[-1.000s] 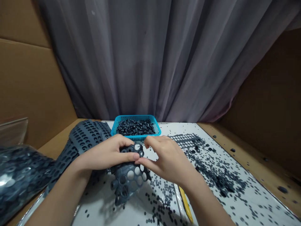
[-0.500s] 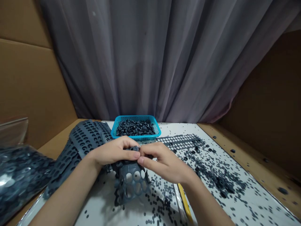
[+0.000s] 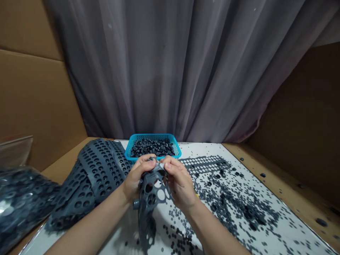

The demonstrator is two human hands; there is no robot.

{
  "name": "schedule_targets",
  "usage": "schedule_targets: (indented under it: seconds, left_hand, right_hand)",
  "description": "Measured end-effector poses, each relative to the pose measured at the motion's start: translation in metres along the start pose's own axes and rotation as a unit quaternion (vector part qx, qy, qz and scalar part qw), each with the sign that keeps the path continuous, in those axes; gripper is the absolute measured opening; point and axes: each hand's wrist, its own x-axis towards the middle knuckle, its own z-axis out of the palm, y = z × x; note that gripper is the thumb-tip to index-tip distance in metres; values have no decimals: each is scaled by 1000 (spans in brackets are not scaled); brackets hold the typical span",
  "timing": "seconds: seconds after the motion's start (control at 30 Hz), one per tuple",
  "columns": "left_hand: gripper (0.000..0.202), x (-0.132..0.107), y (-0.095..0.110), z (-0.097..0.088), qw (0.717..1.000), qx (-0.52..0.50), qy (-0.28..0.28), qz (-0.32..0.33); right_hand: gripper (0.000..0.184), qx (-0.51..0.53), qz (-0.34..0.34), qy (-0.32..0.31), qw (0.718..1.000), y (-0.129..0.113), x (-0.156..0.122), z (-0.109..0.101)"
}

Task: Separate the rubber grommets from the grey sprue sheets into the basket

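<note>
Left hand [image 3: 136,175] and right hand [image 3: 181,182] pinch upper end of perforated grey sheet [image 3: 145,216], above the bench [image 3: 122,233], toward near edge. Opposed grips presumably steady its curled, hanging length.

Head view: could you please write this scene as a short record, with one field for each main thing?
Left hand: grips the upper part of a holed sheet
Right hand: grips the same sheet, on its right
Basket: blue, beyond the hands, many dark pieces inside
Pile: dark holed sheets, left of the basket
Bag: clear, far left, dark pieces inside
Bits: small, dark, scattered on the white table
Curtain: grey, behind the basket
</note>
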Motion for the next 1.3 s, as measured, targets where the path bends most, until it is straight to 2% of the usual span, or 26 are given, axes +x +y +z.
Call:
schedule_targets:
  seconds: [0.1,0.23,0.4,0.53,0.6,0.73,0.83,0.93,1.0,1.07,1.17,1.2,1.23,1.3]
  left_hand:
    - [32,3,2,-3,1000,-19,-6,15]
    - [35,0,9,-2,996,70,-11,51]
    - [38,-6,16,2,988,146,-14,51]
    - [32,-7,20,4,989,141,-30,14]
    - [27,-7,22,3,991,130,-5,-10]
    - [13,-2,26,-1,991,84,98,-16]
    - [7,4,25,-2,989,57,133,-28]
    - [11,10,24,-4,992,39,106,-58]
    - [13,12,23,-6,994,32,89,-59]
    - [14,13,22,-7,995,33,85,-38]
    - [18,14,20,-8,996,49,75,3]
    - [19,14,19,-8,996,56,74,13]
    - [22,13,18,-8,995,62,74,20]
    - [25,12,17,-7,993,81,82,31]
  right_hand:
    - [32,42,-20,6,999,-5,1,2]
    - [33,-14,-48,-4,999,-7,6,-3]
    - [40,-141,-29,74,987,1,26,-40]
    - [45,-273,61,104,954,7,43,-76]
    - [47,-308,101,104,940,7,51,-89]
    - [46,-385,122,117,907,4,80,-100]
    - [41,-461,107,132,871,5,108,-96]
    - [32,-523,80,135,838,7,126,-87]
    - [25,-549,48,134,824,5,127,-79]
    - [20,-564,5,134,815,-3,118,-67]
    - [24,-568,-72,127,810,-19,86,-42]
    - [27,-569,-96,114,809,-24,73,-31]
    - [27,-577,-126,73,803,-27,60,-21]
    - [26,-619,-142,11,772,-30,36,-3]
